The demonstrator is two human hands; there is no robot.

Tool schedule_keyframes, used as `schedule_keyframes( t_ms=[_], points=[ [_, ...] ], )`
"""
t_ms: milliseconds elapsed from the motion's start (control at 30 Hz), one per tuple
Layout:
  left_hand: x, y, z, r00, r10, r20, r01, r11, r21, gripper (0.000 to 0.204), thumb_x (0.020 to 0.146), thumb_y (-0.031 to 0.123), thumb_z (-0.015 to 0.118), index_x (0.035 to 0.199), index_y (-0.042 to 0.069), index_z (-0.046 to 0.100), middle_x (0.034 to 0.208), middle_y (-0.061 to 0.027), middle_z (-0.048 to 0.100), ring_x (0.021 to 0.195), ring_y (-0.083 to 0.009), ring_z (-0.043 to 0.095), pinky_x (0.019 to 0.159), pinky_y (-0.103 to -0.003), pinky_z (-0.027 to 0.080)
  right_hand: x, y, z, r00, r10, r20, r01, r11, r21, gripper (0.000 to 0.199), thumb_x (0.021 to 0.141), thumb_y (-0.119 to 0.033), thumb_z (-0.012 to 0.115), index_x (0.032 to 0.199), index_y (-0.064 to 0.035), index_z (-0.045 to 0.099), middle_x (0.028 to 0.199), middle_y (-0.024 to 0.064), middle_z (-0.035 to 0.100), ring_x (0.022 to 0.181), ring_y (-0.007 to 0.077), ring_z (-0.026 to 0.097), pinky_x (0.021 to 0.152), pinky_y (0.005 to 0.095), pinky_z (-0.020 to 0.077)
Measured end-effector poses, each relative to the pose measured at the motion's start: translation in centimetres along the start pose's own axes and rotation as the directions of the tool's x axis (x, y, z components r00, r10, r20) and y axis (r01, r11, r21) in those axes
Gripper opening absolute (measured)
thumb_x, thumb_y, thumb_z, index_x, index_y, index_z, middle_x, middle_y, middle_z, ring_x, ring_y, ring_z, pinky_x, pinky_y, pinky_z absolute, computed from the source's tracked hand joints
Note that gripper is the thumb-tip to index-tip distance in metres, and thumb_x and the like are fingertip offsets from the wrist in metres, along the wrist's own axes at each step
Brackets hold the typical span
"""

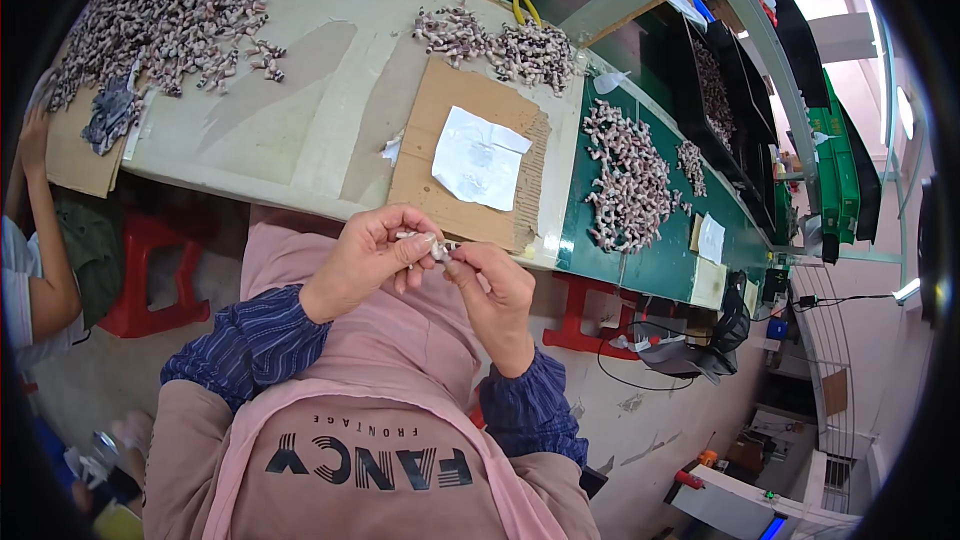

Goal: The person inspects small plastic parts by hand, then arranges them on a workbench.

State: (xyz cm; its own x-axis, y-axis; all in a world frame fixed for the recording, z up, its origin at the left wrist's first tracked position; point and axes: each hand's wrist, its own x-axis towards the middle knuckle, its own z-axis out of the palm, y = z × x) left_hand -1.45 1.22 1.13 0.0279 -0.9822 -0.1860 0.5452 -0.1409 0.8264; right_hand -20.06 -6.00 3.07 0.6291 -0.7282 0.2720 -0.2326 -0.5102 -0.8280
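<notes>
Above my lap, just off the table's front edge, my two hands meet at a small white figure piece with dark marks (440,252). My left hand (365,258) is closed, pinching the piece between thumb and fingers. From the other side my right hand (497,285) pinches its dark end with thumb and forefinger. The fingers partly cover the piece, so its full shape cannot be made out. Beyond my hands, a creased white paper (480,158) lies on a brown cardboard sheet (412,165).
Piles of similar small pieces lie on the table at far left (180,10), behind the cardboard (500,45) and on the green surface at right (628,180). Yellow-handled pliers (525,8) lie behind. Another person's arm (45,200) is at left, near a red stool (160,285).
</notes>
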Motion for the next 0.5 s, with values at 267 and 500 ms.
schedule_keyframes(
  t_ms=[267, 500],
  points=[
    [0.2, 0.3, -1.3, 0.999, -0.026, -0.035, 0.026, 1.000, -0.002, 0.020, 0.102, 0.014, 0.058, 0.117, 0.003, 0.065, 0.085, -0.0054, 0.069, 0.061, -0.0051, 0.060, 0.050, -0.017, 0.046, 4.6, 4.1, -2.3, 0.977, -0.112, -0.181, 0.028, 0.910, -0.413, 0.012, 0.086, 0.002, 0.069, 0.097, -0.0011, 0.069, 0.089, 0.0122, 0.066, 0.078, 0.0269, 0.066, 0.067, 0.0332, 0.0516],
    [-0.2, 0.4, -1.4, 0.991, -0.122, -0.048, 0.122, 0.993, -0.001, 0.023, 0.103, 0.015, 0.057, 0.120, 0.001, 0.064, 0.090, -0.0077, 0.071, 0.068, -0.0068, 0.063, 0.058, -0.019, 0.051, 6.2, 5.9, -1.4, 0.978, -0.205, -0.037, 0.142, 0.788, -0.599, 0.010, 0.082, 0.001, 0.071, 0.092, -0.0018, 0.069, 0.085, 0.0112, 0.064, 0.081, 0.0306, 0.061, 0.071, 0.0403, 0.0493]
  ],
)
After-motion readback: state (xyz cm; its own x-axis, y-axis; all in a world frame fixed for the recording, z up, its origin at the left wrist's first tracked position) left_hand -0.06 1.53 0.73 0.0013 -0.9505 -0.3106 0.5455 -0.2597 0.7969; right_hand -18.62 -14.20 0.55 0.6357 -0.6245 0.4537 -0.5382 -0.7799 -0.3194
